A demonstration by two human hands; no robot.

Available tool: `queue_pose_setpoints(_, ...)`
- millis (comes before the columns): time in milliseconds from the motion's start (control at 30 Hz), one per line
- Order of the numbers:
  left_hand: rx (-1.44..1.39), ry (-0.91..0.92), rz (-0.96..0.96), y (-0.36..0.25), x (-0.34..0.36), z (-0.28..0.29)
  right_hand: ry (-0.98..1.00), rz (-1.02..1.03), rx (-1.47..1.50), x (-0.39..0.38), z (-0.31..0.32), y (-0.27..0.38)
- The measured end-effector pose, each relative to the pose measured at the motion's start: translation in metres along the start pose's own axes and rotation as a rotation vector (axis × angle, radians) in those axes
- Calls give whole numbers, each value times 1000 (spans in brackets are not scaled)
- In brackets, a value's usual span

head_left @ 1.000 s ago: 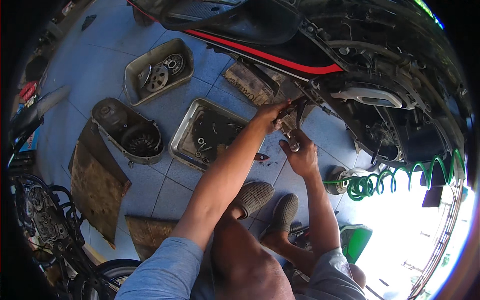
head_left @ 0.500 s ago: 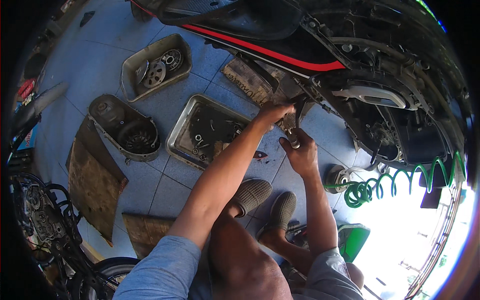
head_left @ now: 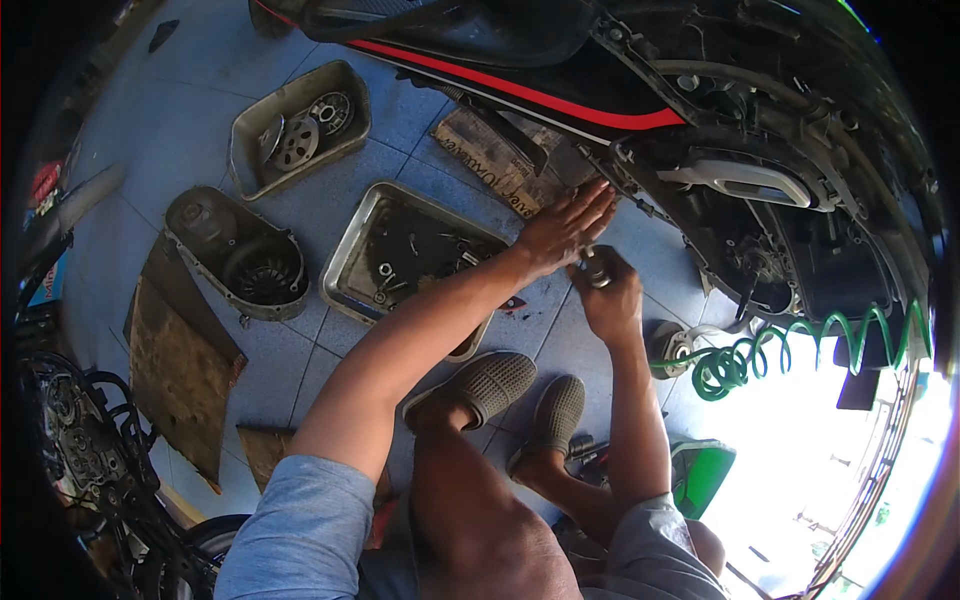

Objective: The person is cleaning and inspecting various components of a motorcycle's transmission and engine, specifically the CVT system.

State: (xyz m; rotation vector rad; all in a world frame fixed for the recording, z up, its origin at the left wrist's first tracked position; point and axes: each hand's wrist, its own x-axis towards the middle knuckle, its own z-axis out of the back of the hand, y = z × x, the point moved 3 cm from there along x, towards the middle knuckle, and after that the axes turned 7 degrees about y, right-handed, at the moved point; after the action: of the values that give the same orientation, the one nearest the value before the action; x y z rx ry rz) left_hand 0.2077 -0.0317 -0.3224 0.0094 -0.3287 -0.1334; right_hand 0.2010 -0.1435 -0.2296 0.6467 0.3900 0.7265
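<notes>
My left hand reaches beneath the black scooter with its red stripe, fingers extended and slightly apart over a stand or linkage near the frame. Just below it, my right hand is closed on a shiny metal tool, probably a socket tool, held upright; its far end is hidden. A cardboard piece lies under the scooter behind my left hand. Left of my hands is a metal tray with small parts and dark residue.
A bin with round parts, an engine cover and worn boards lie on the tiled floor at left. Another motorcycle stands at lower left. A coiled green hose crosses at right, near a round metal part.
My left hand's fingers have opened out and moved up over the linkage. My right hand, with the tool, has risen slightly and turned. The view has shifted a little.
</notes>
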Motion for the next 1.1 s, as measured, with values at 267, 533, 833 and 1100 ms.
queue_pose_setpoints(267,239,36,-50,6,-11,10,-64,-44,108,-1,1,-11)
queue_pose_setpoints(533,-2246,211,1454,26,7,-39,100,-133,126,-16,-5,-17)
queue_pose_setpoints(833,-3388,241,951,36,-14,-57,230,-103,106,-4,-19,-16)
queue_pose_setpoints(1100,-3164,488,715,21,-6,-43,41,-170,188,2,-11,-30)
